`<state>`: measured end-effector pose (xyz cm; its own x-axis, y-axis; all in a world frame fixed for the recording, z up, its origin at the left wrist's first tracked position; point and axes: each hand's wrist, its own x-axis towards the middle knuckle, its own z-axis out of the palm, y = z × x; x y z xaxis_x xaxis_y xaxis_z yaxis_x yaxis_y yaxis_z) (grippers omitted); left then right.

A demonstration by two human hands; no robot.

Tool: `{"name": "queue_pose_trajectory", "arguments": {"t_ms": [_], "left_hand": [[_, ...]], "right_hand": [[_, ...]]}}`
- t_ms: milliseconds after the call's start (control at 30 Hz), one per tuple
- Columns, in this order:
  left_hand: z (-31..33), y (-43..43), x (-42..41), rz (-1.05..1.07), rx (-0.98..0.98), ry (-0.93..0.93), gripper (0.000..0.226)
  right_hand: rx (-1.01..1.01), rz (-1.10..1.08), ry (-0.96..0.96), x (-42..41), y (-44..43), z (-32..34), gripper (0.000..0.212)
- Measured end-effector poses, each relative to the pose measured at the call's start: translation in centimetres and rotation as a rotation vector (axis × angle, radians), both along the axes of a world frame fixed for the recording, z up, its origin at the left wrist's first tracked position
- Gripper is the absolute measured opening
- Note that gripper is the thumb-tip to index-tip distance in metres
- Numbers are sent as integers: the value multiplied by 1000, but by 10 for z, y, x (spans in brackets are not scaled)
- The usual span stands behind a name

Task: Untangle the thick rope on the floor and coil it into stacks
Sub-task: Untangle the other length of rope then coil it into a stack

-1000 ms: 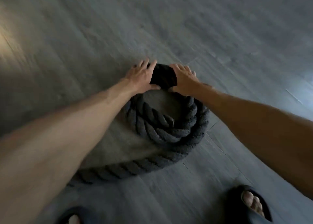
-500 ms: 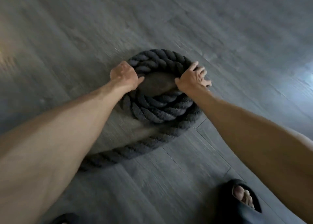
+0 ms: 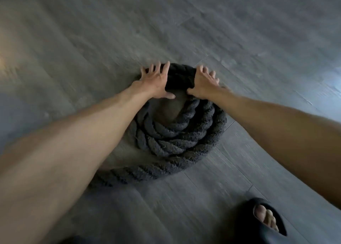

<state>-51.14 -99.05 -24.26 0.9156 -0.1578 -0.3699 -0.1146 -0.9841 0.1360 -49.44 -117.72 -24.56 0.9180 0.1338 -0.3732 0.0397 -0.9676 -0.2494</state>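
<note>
**Both hands spread flat on the far side of the coiled rope**

The rope (image 3: 175, 138) lies on the floor (image 3: 239, 31) straight in front of you. It is wound into a round coil of several turns, some stacked on others, and a bare patch of floor shows in the middle. On the near side one turn swings wider than the rest and runs under your left forearm, where it goes out of sight. The far part of the coil is dark and blurred, so its strands cannot be made out there.

Your left hand (image 3: 156, 81) rests on the far left of the coil, with the fingers splayed and nearly straight over the outer edge and the thumb stretched toward the hollow centre. Your right hand (image 3: 204, 83) lies on the far right in the same way, fingers fanned outward and thumb pointing in. Both hands lie flat against the rope rather than wrapping it. The two thumbs are near each other but apart.

The floor is grey planks. At the lower right, a foot in a black open-toed sandal (image 3: 245, 223) stands apart from the coil.
</note>
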Motion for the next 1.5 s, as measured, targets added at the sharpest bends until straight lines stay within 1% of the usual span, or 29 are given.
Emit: {"name": "queue_pose_trajectory", "arguments": {"t_ms": [67,133,167,200,267,333,400,500,600,700,767,800,867,900,933,967,1000,1067,1100,1167,1233,1300,1333,1400,1467,1500], "left_hand": [[-4,-1,0,-15,-6,-38,110],[-9,-1,-7,-22,8,-159,96],[-10,-2,-11,-36,48,-223,91],[-11,-3,-14,-57,104,-272,87],[-9,-3,-16,-71,183,-296,84],[-8,2,-15,-40,211,-274,87],[-6,10,-14,64,205,-236,89],[-3,29,-13,247,215,-131,95],[-2,48,-10,447,201,-9,95],[-14,73,-1,438,257,140,85],[-19,88,8,409,313,265,96],[-21,94,12,420,308,302,104],[-14,95,10,488,280,305,125],[-4,91,5,519,266,278,136],[5,86,-2,530,239,223,142],[12,82,-4,491,203,144,142],[16,76,-2,409,153,65,141],[25,60,4,154,94,-13,140],[25,49,9,32,95,-15,142],[22,26,14,-90,107,41,147],[12,9,15,-137,125,118,153],[5,2,9,-142,106,150,156],[3,3,4,-129,81,127,155],[-3,8,-6,-105,64,17,146],[-6,10,-10,-100,93,-90,140],[-6,11,-13,-85,123,-113,139]], "right_hand": [[17,104,-30,0,-2,-1,88],[22,170,-47,1,-4,0,89],[19,186,-55,0,-4,0,91],[14,184,-62,-1,-4,-1,92],[2,117,-84,-7,1,-4,96],[-35,-22,-74,-17,9,-5,105],[-87,-130,-30,-26,18,-2,117],[-100,-182,18,-28,32,2,133],[-93,-229,97,-27,43,3,141],[-117,-252,122,-30,47,2,142],[-117,-250,103,-30,49,1,138],[-124,-237,94,-30,50,0,135],[-133,-193,84,-28,48,-2,128],[-130,-166,75,-29,47,-4,125],[-130,-137,63,-29,44,-5,123],[-139,-102,45,-30,40,-6,120],[-151,-61,24,-31,36,-7,118],[-149,47,-10,-33,25,-7,114],[-137,121,-28,-32,19,-7,112],[-138,302,-71,-29,7,-7,109],[-161,466,-98,-24,-5,-6,108],[-157,559,-125,-22,-15,-5,110],[-137,564,-129,-22,-18,-4,112],[-90,509,-142,-24,-20,-5,117],[-77,372,-176,-29,-18,-9,119],[-73,277,-177,-31,-16,-11,118]]}}
